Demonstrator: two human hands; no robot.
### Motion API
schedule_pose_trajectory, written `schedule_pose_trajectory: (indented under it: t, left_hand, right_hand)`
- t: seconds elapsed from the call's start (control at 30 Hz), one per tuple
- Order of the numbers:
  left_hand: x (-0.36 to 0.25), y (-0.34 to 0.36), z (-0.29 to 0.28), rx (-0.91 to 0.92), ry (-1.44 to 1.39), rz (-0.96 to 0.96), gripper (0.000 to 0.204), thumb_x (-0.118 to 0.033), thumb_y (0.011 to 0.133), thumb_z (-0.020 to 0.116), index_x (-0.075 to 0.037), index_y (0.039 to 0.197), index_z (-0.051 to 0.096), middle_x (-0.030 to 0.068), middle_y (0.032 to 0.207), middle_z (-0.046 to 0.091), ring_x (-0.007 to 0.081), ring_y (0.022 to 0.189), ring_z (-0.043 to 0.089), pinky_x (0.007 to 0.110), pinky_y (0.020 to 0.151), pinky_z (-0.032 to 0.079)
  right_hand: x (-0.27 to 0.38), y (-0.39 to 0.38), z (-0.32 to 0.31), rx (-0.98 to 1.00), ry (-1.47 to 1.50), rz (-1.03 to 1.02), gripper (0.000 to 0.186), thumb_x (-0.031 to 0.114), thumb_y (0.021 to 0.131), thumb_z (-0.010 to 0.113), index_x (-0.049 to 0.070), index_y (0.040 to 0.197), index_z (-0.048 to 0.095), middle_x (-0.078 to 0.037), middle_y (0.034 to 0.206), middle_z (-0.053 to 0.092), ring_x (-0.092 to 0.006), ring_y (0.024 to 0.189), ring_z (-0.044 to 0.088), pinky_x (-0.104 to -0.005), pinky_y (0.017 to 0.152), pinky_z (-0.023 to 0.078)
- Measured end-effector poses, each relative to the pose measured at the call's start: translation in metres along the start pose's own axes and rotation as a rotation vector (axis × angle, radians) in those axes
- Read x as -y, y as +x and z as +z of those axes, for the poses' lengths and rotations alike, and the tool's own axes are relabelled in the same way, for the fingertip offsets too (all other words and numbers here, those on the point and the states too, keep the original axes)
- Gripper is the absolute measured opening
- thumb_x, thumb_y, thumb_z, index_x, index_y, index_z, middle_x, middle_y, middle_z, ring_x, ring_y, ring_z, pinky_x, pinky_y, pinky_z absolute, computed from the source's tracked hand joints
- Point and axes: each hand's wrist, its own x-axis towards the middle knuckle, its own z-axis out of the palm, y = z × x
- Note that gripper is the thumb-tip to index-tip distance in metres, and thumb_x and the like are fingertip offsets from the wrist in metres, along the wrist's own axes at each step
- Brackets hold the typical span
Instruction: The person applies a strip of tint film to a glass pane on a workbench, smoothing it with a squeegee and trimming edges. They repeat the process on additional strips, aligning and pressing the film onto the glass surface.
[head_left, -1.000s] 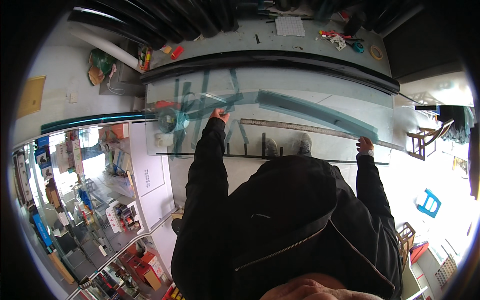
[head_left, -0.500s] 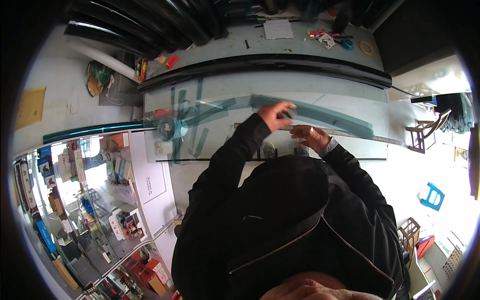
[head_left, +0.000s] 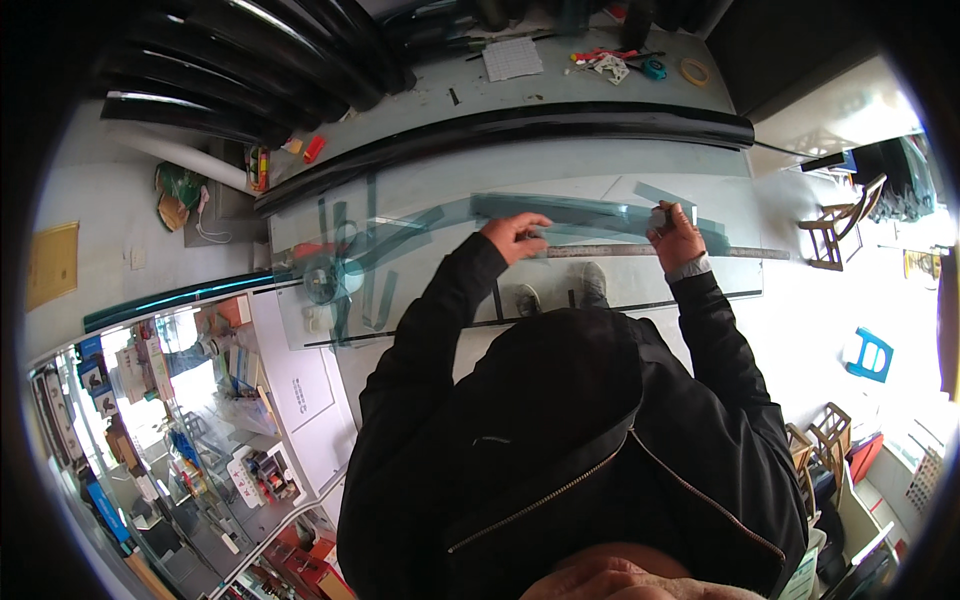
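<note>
Strips of translucent teal film lie along a glass-topped table in front of me. My left hand hovers by the near edge of these strips with thumb and fingers apart, and nothing shows between them. To its right, my right hand is closed, fingers up, around a small dark object whose kind I cannot make out. A short film piece sticks out just beyond those fingers. Between the hands runs a long, narrow metal ruler, continuing rightward under my right wrist.
A long black film roll spans the table behind the strips. Farther back are a white sheet, a teal tape measure and a tape ring. Loose teal offcuts lie at left. A wooden chair stands right.
My hands have moved apart, the right one going right along the film. A short film piece now shows beyond the right fingers. The whole view has shifted slightly.
</note>
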Motion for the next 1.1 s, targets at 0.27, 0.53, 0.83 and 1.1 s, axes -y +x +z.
schedule_pose_trajectory:
  t: [0.27, 0.53, 0.83, 1.1]
  left_hand:
    - [0.058, 0.013, -0.055, -0.13, 0.185, -0.081, 0.014, -0.014, 0.087, 0.071, -0.005, 0.097, 0.065, -0.0017, 0.083, 0.065, 0.0062, 0.075, 0.059, 0.024, 0.068, 0.049]
    - [0.076, 0.029, -0.087, -0.218, 0.457, -0.175, 0.021, -0.023, 0.084, 0.074, -0.005, 0.092, 0.066, -0.0005, 0.072, 0.064, 0.0079, 0.065, 0.057, 0.025, 0.063, 0.048]
    - [0.114, 0.07, -0.092, -0.248, 0.593, -0.243, 0.019, -0.021, 0.079, 0.074, -0.009, 0.094, 0.069, 0.0047, 0.084, 0.071, 0.0151, 0.081, 0.067, 0.03, 0.074, 0.052]
    - [0.133, 0.108, -0.083, -0.227, 0.782, -0.421, 0.028, -0.033, 0.073, 0.08, -0.012, 0.089, 0.07, 0.0067, 0.085, 0.071, 0.0213, 0.08, 0.067, 0.034, 0.075, 0.052]
  right_hand:
    - [0.018, -0.002, -0.065, -0.177, -0.089, -0.038, 0.03, 0.034, 0.092, 0.064, 0.009, 0.108, 0.066, -0.002, 0.093, 0.061, -0.0163, 0.08, 0.057, -0.0339, 0.067, 0.047]
    - [0.018, 0.004, -0.12, -0.303, -0.15, -0.017, 0.027, 0.032, 0.089, 0.068, 0.012, 0.106, 0.068, 0.0, 0.088, 0.062, -0.0169, 0.073, 0.059, -0.0321, 0.062, 0.047]
    - [0.021, 0.018, -0.172, -0.383, -0.307, 0.008, 0.027, 0.029, 0.089, 0.069, 0.006, 0.103, 0.068, -0.002, 0.085, 0.06, -0.0151, 0.067, 0.057, -0.0287, 0.056, 0.044]
    - [0.024, 0.04, -0.215, -0.481, -0.373, 0.004, 0.029, 0.021, 0.086, 0.071, 0.002, 0.107, 0.064, -0.006, 0.077, 0.063, -0.0163, 0.051, 0.055, -0.0277, 0.045, 0.042]
